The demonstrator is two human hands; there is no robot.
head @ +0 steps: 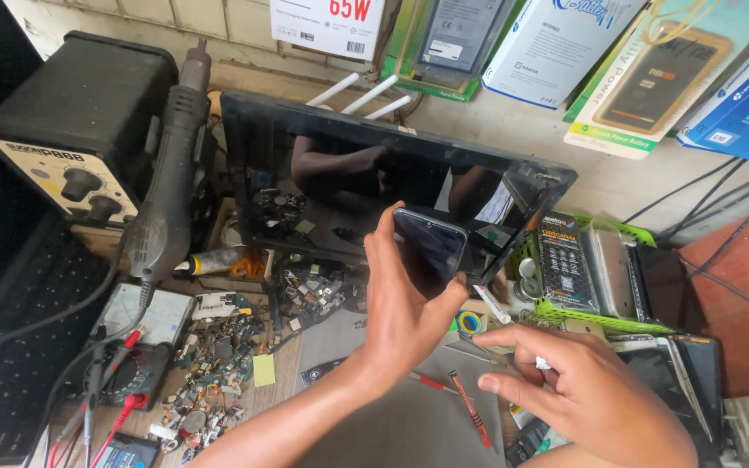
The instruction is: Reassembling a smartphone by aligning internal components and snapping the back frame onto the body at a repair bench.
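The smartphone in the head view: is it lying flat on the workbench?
No: the smartphone is held up off the bench in the left hand, while the right hand hovers beside it.

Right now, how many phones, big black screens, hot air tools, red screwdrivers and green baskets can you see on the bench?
Phones in the left hand: 1, the dark phone
Big black screens: 1, the leaning panel
Hot air tools: 1, the grey handpiece
Red screwdrivers: 1
Green baskets: 1
Total: 5
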